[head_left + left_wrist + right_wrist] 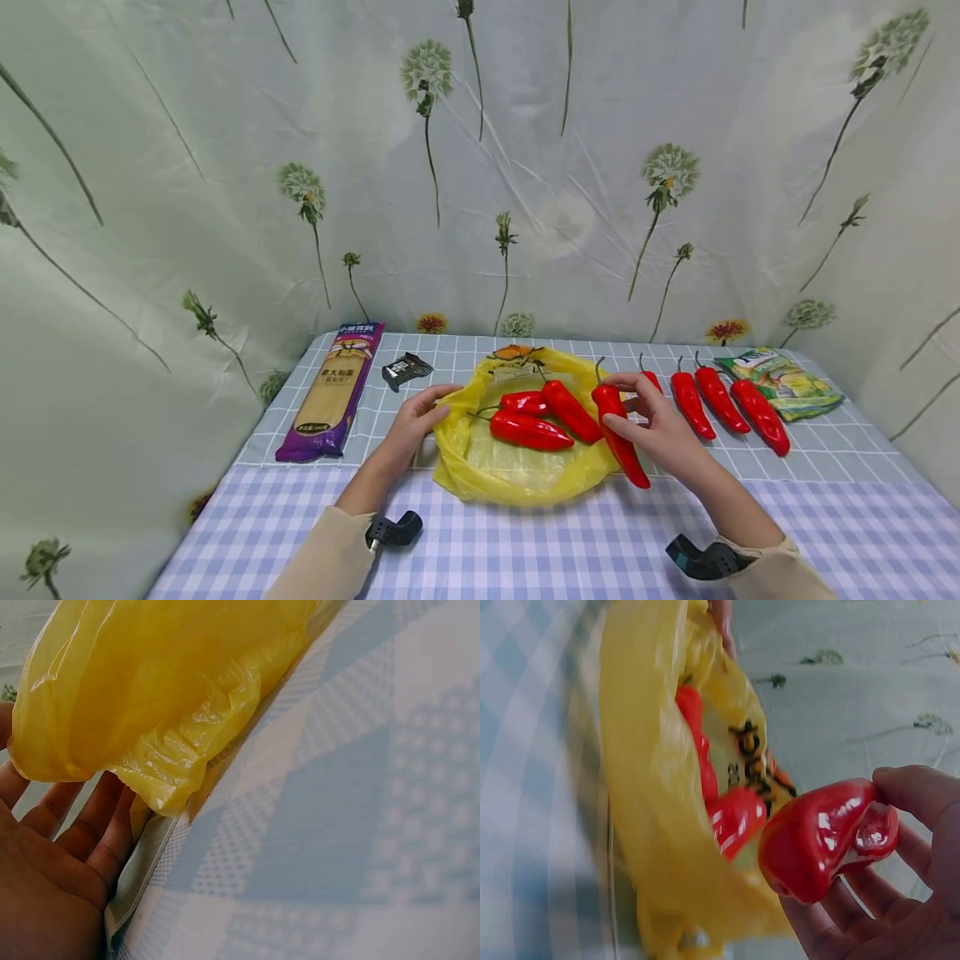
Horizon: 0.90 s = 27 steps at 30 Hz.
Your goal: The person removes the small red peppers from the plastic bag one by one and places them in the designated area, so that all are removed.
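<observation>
Surface: near edge cut off. Yellow bag: underside hidden. Left hand, bag's nine o'clock: pinching rim, fingertips hidden in its wrist view. Right hand, three o'clock: curled round red pepper, stem showing only in head view.

On the purple pack, the large dark characters at mid-height read 意大利面, and small Latin letters near the top spelled PASTA; its bracketed line and the small print at the foot were too fine to make out surely. The yellow bag bore bold black letters, turned sideways in the right wrist view, of which "ack" could be read. The green packet's big lettering began with N, and the black packet's pale print was illegible.
</observation>
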{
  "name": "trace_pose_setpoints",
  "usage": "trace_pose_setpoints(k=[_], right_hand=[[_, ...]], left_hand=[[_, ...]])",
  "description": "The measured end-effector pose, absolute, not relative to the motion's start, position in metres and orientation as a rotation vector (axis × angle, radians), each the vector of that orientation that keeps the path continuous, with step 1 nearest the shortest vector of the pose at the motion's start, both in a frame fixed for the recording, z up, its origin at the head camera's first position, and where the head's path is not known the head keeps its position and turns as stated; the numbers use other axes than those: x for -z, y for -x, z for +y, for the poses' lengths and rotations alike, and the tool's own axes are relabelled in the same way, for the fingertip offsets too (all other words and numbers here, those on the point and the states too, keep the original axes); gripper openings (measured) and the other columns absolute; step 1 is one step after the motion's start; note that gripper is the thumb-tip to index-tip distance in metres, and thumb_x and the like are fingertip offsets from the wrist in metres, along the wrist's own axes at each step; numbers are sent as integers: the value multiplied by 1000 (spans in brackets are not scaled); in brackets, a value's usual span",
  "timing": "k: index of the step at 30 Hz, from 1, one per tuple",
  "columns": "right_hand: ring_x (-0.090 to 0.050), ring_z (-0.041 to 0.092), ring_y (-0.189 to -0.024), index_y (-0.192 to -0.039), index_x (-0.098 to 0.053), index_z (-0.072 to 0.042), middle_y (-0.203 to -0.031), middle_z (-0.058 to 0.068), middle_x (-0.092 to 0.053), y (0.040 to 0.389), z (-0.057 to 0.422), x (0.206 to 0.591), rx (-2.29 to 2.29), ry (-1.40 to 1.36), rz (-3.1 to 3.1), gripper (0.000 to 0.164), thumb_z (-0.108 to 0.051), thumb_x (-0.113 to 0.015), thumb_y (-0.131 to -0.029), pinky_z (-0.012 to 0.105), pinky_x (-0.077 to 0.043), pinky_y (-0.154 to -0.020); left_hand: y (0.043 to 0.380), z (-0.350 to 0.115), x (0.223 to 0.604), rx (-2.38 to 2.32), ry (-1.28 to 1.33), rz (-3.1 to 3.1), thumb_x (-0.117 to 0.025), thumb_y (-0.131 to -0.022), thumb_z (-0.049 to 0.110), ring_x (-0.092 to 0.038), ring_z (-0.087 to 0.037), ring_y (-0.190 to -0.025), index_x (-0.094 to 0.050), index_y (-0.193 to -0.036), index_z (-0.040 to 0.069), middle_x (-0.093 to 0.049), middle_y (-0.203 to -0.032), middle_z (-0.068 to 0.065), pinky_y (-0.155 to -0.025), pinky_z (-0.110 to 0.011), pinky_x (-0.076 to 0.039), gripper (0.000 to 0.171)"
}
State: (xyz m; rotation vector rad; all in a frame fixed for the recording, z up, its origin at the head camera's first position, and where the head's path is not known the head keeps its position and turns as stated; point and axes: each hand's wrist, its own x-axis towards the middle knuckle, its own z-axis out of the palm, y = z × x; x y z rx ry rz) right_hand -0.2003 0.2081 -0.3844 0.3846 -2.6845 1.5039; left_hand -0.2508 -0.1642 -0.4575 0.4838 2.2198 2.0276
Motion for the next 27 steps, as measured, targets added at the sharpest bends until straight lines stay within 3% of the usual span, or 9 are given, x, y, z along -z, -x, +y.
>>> trace_pose_setpoints(k=[16, 27], right_hand=[[-59, 37, -113, -133, -47, -12, -134, 19, -53, 196, 255, 393, -1258, -299, -2807, 54, -24, -75, -88, 33, -61, -77], [-60, 24, -98, -126, -51, -8, -124, 17, -58, 199, 277, 397, -1229, -309, -2994, 55, -26, -80, -83, 25, -59, -71]], left_hand=[[251, -164, 456, -2001, -470, 2239, -52, -101, 22, -62, -7, -111, -54, -140, 6, -54, -145, -18, -94, -19, -50, 43], [251, -162, 456, -2011, -476, 2232, -51, -101, 19, -63, -4, -109, -54, -140, 4, -54, -145, -20, -94, -19, -50, 43]])
